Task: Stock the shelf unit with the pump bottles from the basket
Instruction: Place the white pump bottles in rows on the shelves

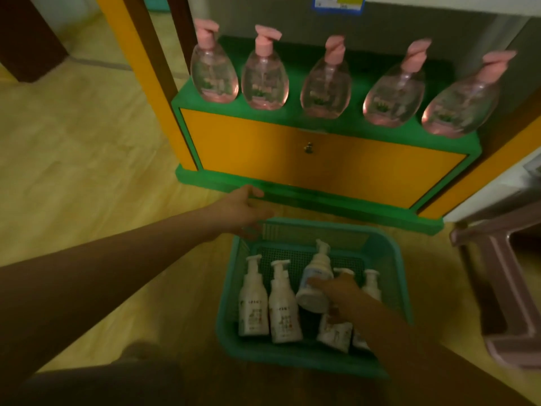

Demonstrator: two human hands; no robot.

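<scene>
A green mesh basket [389, 259] sits on the floor in front of a green and orange shelf unit [322, 159]. Several white pump bottles stand in the basket, such as one at the left [253, 303]. My right hand [336, 291] is shut on a white pump bottle [314, 276], tilted and raised a little above the others. My left hand [243, 210] is open, fingers spread, touching the basket's far left corner. Several clear pink pump bottles [265, 74] stand in a row on the lowest green shelf.
A pink plastic stool [503, 288] stands on the floor to the right of the basket. Orange uprights [137, 68] frame the shelf unit on both sides. Wooden floor stretches to the left. A price label [339, 2] hangs on the shelf edge above.
</scene>
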